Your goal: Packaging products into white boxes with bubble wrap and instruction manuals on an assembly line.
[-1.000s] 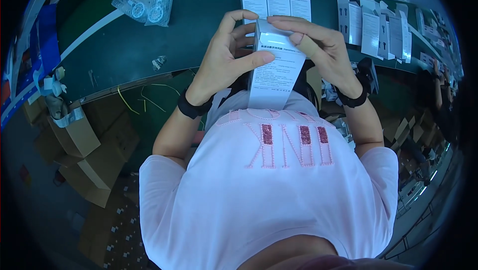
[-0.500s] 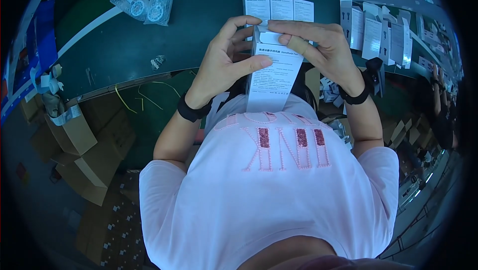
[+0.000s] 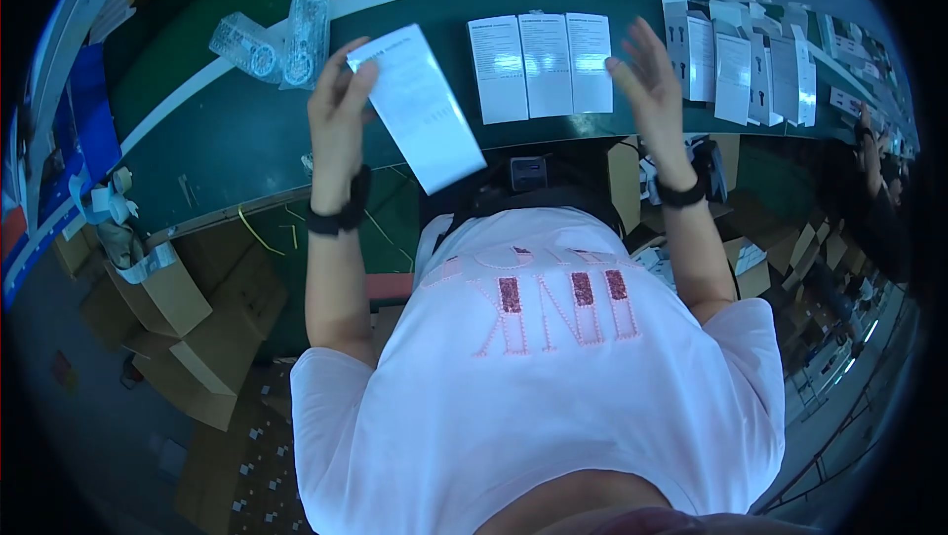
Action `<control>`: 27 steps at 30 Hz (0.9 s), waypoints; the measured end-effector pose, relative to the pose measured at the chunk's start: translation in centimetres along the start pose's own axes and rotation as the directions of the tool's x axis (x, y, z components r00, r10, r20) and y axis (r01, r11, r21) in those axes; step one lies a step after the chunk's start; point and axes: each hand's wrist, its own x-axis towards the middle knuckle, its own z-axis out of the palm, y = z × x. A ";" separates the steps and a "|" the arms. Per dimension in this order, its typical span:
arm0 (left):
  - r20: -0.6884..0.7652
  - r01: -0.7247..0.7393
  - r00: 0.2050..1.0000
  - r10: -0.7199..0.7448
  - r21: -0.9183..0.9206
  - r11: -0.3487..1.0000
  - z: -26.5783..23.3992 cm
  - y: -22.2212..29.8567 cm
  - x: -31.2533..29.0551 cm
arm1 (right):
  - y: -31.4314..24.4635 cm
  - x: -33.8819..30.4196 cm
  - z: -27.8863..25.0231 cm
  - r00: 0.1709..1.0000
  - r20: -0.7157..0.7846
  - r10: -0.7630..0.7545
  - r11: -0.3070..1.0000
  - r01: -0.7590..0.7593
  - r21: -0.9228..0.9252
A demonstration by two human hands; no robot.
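Observation:
My left hand [image 3: 341, 115] grips a white printed carton [image 3: 423, 113] by its upper left edge and holds it tilted over the front edge of the table. The carton's top looks closed. My right hand [image 3: 649, 81] holds nothing; its fingers are apart. It hovers just right of three white cartons [image 3: 523, 66] lying side by side on the green table [image 3: 237, 135]. Farther right stands a group of white cartons [image 3: 733, 76] with raised flaps.
Two bubble-wrapped items [image 3: 301, 37] lie at the back left, near a white strip along the table. Brown cardboard boxes [image 3: 188, 338] stand on the floor at left. A blue bin [image 3: 84, 106] is at the far left. Another person's arm [image 3: 869, 155] shows at far right.
The carton's top flap is now down. My right hand has let go of it and moved right, while my left hand has carried the carton to the left.

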 end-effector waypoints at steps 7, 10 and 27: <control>0.113 -0.172 0.984 0.136 0.430 0.886 2.9 -12.6 9.3 | 14.0 4.7 -2.7 0.929 0.015 0.369 0.903 -0.355 -0.243; -0.006 -0.124 0.983 0.185 0.721 0.681 3.5 -14.1 8.3 | 13.4 4.2 -3.3 0.923 0.099 0.372 0.927 -0.363 -0.095; 0.766 -0.454 0.632 0.118 0.243 0.857 30.2 2.7 -3.8 | -2.9 -13.1 -26.1 0.593 -0.783 -0.187 0.971 -0.008 -0.238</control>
